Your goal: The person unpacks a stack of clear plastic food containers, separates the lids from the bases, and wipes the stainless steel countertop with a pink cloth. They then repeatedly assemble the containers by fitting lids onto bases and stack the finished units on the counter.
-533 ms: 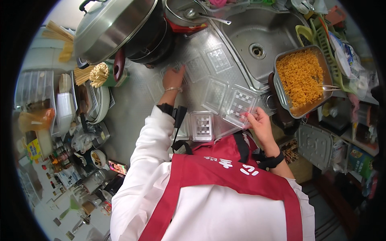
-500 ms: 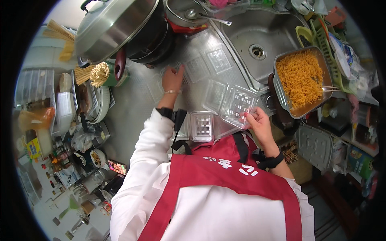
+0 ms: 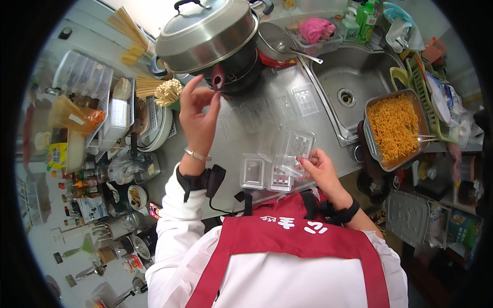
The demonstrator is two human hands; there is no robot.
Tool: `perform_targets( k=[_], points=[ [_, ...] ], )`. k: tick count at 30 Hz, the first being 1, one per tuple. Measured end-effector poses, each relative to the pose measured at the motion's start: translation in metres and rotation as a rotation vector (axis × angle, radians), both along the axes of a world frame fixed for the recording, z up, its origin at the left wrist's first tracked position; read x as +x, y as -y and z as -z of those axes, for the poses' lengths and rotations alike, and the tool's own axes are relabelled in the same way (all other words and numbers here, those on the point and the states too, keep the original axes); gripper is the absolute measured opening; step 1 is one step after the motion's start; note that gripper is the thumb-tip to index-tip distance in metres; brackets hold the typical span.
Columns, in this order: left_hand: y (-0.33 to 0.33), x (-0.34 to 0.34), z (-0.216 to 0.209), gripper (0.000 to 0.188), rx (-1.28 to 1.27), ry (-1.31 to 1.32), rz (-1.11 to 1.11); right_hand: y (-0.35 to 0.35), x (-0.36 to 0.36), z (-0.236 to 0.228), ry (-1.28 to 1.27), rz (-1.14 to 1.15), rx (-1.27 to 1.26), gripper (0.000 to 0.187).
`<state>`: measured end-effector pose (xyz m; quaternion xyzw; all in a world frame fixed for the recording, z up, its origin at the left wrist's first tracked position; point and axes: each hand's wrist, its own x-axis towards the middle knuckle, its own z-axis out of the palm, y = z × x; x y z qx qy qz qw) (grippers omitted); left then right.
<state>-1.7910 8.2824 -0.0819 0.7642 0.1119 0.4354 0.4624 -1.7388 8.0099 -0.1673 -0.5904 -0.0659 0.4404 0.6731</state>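
My right hand [image 3: 323,173] pinches the edge of a clear plastic hinged box [image 3: 299,146], which tilts above the steel counter. Fingers apart and holding nothing, my left hand [image 3: 199,114] is raised over the counter's left side, in front of a pot handle. Near the counter's front edge lies another clear box, its two halves side by side; one half [image 3: 253,172] shows whole, the other [image 3: 280,181] partly under the held box. Farther back, more clear boxes lie open, one with a gridded base [image 3: 306,99]; their outlines are faint against the metal.
A large lidded pot [image 3: 208,43] stands at the back left, beside bundled sticks [image 3: 168,92]. Behind the counter, a bowl [image 3: 269,38] holds a metal ladle [image 3: 300,53]. The steel sink [image 3: 328,84] is right, with a pan of orange shredded food [image 3: 393,128] at its near corner.
My left hand has risen off the counter and its fingers have spread. The box in my right hand has tilted up and come nearer the front box. The whole view has shifted.
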Motion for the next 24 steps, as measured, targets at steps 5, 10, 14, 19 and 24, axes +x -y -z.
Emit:
perform_targets(
  k=[5,10,14,19,24],
  points=[
    [0.008,0.041,-0.014,0.025,0.235,-0.119,0.037,0.005,-0.012,-0.006,-0.005,0.038,0.026,0.018],
    [0.023,0.089,-0.014,0.024,0.445,-0.088,-0.021,0.025,-0.015,-0.009,0.012,0.094,0.013,0.018],
    [0.027,0.127,-0.013,0.022,0.567,-0.060,-0.068,0.039,-0.018,-0.005,0.012,0.176,0.018,0.019],
    [0.028,0.162,-0.014,0.021,0.633,-0.094,-0.119,0.050,-0.019,0.001,-0.012,0.245,0.031,0.019],
    [0.027,0.172,-0.009,0.033,0.583,-0.189,-0.048,0.052,-0.017,0.001,-0.020,0.242,0.042,0.019]
  ],
)
